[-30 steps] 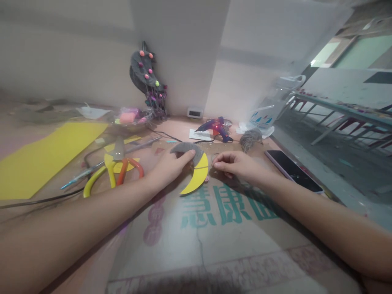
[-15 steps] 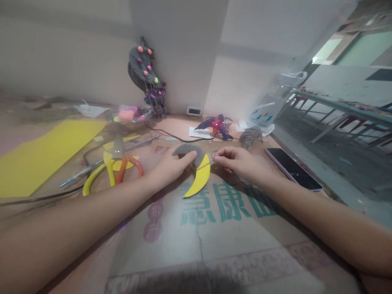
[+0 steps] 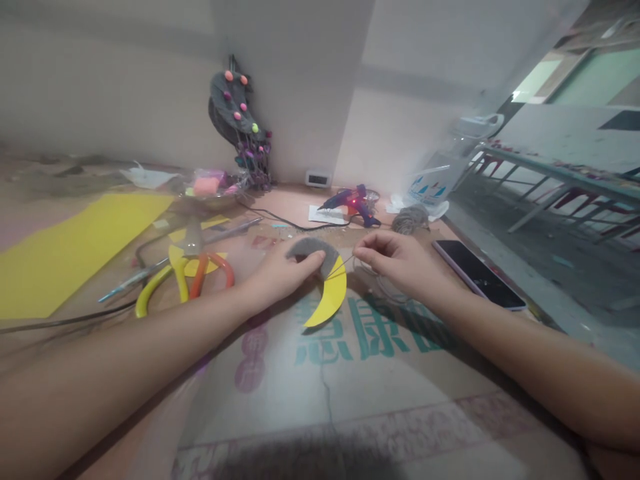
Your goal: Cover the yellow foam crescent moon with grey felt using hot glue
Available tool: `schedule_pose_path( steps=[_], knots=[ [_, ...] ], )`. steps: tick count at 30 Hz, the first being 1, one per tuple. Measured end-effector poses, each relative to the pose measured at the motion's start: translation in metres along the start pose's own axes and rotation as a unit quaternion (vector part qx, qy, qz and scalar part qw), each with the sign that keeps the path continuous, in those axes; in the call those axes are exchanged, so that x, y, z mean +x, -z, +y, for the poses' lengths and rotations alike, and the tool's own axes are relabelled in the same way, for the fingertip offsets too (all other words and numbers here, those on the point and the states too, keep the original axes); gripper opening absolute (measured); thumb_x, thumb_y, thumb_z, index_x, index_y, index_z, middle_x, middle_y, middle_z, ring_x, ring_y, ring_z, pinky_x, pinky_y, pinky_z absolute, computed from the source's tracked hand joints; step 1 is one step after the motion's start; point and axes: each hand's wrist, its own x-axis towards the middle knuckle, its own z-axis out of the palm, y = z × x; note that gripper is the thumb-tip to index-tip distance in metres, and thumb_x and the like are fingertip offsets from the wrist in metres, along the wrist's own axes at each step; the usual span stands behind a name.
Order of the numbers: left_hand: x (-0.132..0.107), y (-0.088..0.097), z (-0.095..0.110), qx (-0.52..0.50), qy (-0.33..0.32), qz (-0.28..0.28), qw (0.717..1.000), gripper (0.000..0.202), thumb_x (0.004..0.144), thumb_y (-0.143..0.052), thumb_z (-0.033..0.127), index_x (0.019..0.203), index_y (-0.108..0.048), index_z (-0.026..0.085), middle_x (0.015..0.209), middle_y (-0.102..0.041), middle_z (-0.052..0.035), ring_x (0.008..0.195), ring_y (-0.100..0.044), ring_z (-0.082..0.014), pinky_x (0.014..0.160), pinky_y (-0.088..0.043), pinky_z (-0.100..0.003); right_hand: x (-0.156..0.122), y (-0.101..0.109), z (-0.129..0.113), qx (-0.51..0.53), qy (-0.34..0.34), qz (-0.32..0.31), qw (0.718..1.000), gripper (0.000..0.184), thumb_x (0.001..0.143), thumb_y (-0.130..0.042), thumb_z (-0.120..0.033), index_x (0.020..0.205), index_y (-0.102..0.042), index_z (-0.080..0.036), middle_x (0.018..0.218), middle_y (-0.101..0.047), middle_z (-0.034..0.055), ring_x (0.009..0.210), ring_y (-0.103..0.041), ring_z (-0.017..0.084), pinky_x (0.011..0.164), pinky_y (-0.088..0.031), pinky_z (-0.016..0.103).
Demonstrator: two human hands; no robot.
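A yellow crescent moon cutout [image 3: 334, 297] is partly wound with grey yarn [image 3: 315, 249] over its upper part. My left hand [image 3: 296, 267] is closed on that wrapped part, its thumb pressed on the yarn. My right hand [image 3: 387, 253] pinches a strand of grey yarn, pulled taut from the crescent's right edge, with a loose loop hanging below the fingers. Behind my right hand lies the grey yarn ball [image 3: 411, 219]. The crescent's lower tip is bare and points down to the left.
Yellow and orange-handled scissors [image 3: 200, 267] and a pen [image 3: 133, 279] lie left of my hands. A glue gun [image 3: 353, 203] with a red light, a phone [image 3: 479, 275] and yellow sheet [image 3: 80, 257] surround the printed cardboard [image 3: 280, 413]. A decorated grey crescent [image 3: 231, 110] leans against the wall.
My right hand has moved slightly up and right, drawing the strand across the crescent's front. The crescent and my left hand have shifted a little to the right.
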Motion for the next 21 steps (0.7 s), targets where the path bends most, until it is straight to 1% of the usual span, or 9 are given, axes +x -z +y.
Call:
schedule_pose_path(
  steps=[3, 6, 9, 11, 15, 19, 21],
  knots=[
    [0.001, 0.0, -0.002, -0.008, -0.003, -0.019, 1.0, 0.017, 0.08, -0.056, 0.035, 0.081, -0.063, 0.019, 0.057, -0.057, 0.0047, 0.057, -0.052, -0.0144, 0.058, -0.041, -0.024, 0.007, 0.002, 0.012, -0.024, -0.027, -0.044, 0.998, 0.019, 0.079, -0.062, -0.035, 0.076, -0.065, -0.017, 0.068, -0.059, 0.0006, 0.062, -0.05, 0.013, 0.057, -0.038, 0.025],
    [0.001, -0.001, -0.005, -0.029, 0.02, -0.02, 0.999, 0.019, 0.081, -0.053, 0.036, 0.073, -0.061, 0.02, 0.052, -0.053, 0.0054, 0.052, -0.05, -0.0138, 0.055, -0.04, -0.024, 0.009, 0.001, 0.018, -0.012, -0.05, -0.096, 0.994, 0.019, 0.081, -0.06, -0.035, 0.078, -0.064, -0.017, 0.065, -0.06, 0.0005, 0.059, -0.052, 0.013, 0.054, -0.039, 0.024],
    [0.001, -0.001, -0.004, -0.039, 0.032, -0.034, 0.998, 0.027, 0.081, -0.051, 0.036, 0.06, -0.056, 0.02, 0.05, -0.052, 0.0047, 0.049, -0.047, -0.0128, 0.052, -0.038, -0.024, 0.006, -0.001, 0.017, 0.012, -0.067, -0.105, 0.992, 0.02, 0.081, -0.06, -0.036, 0.08, -0.063, -0.017, 0.061, -0.059, -0.0001, 0.053, -0.051, 0.012, 0.048, -0.037, 0.023],
    [0.001, -0.001, -0.003, -0.045, 0.037, -0.041, 0.997, 0.03, 0.081, -0.051, 0.037, 0.056, -0.053, 0.019, 0.05, -0.051, 0.0045, 0.049, -0.045, -0.0121, 0.05, -0.036, -0.024, 0.004, -0.004, 0.016, 0.031, -0.08, -0.106, 0.991, 0.021, 0.081, -0.06, -0.038, 0.081, -0.063, -0.017, 0.058, -0.057, -0.0008, 0.049, -0.05, 0.011, 0.045, -0.036, 0.022],
    [0.001, -0.001, -0.001, -0.065, 0.033, -0.054, 0.996, 0.03, 0.08, -0.054, 0.04, 0.058, -0.053, 0.019, 0.053, -0.05, 0.0045, 0.05, -0.045, -0.0112, 0.047, -0.034, -0.022, 0.002, -0.007, 0.018, 0.076, -0.097, -0.116, 0.986, 0.026, 0.081, -0.06, -0.042, 0.085, -0.061, -0.017, 0.053, -0.053, -0.003, 0.044, -0.046, 0.01, 0.042, -0.033, 0.021],
    [0.0, 0.0, 0.001, -0.052, 0.062, -0.065, 0.995, 0.032, 0.081, -0.053, 0.045, 0.063, -0.056, 0.018, 0.056, -0.053, 0.004, 0.051, -0.045, -0.0113, 0.046, -0.034, -0.021, 0.003, -0.005, 0.019, 0.095, -0.074, -0.119, 0.986, 0.04, 0.082, -0.056, -0.053, 0.088, -0.064, -0.014, 0.051, -0.045, -0.0053, 0.045, -0.04, 0.008, 0.042, -0.03, 0.02],
    [-0.001, 0.001, 0.003, -0.042, 0.071, -0.061, 0.995, 0.032, 0.081, -0.054, 0.046, 0.065, -0.057, 0.018, 0.056, -0.053, 0.0038, 0.051, -0.046, -0.0113, 0.046, -0.034, -0.021, 0.004, -0.004, 0.018, 0.1, -0.068, -0.138, 0.983, 0.045, 0.082, -0.055, -0.056, 0.092, -0.066, -0.013, 0.052, -0.044, -0.0053, 0.046, -0.039, 0.008, 0.043, -0.03, 0.021]
  ],
)
